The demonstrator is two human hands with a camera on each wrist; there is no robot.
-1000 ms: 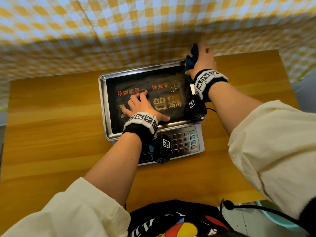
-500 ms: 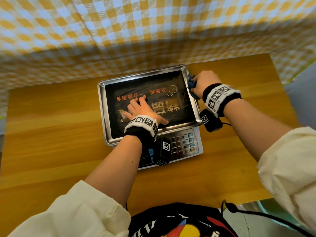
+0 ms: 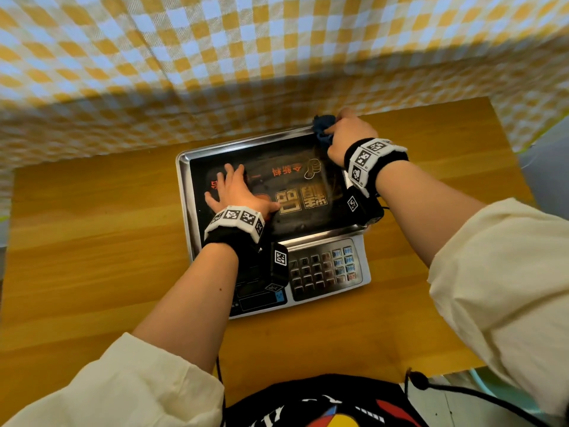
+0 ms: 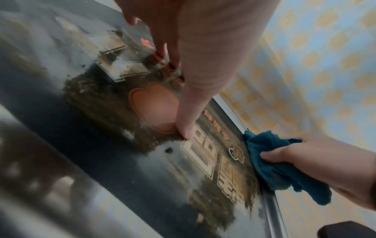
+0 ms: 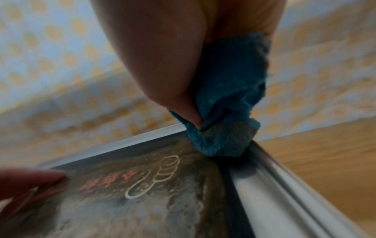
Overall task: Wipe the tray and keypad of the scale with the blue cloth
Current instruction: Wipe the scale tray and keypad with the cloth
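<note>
A scale with a steel tray (image 3: pixel 184 192) sits mid-table; the tray's dark printed surface (image 4: pixel 114 103) shows dirt smears. Its keypad (image 3: pixel 323 268) faces me at the near edge. My right hand (image 3: pixel 345 134) grips the bunched blue cloth (image 3: pixel 322 127) (image 4: pixel 278 162) (image 5: pixel 223 122) and presses it into the tray's far right corner. My left hand (image 3: pixel 237 192) lies flat on the tray's left half, fingers straight, thumb (image 4: pixel 189 119) pressed down.
The wooden table (image 3: pixel 92 241) extends on both sides of the scale. A yellow and blue checked cloth (image 3: pixel 215 57) hangs along the table's far edge, just behind the tray. A black cable (image 3: pixel 462 392) runs near my body at bottom right.
My right hand, with the cloth, slid back along the tray's right rim and then returned to the far right corner. My left hand stayed flat on the tray, a little further left.
</note>
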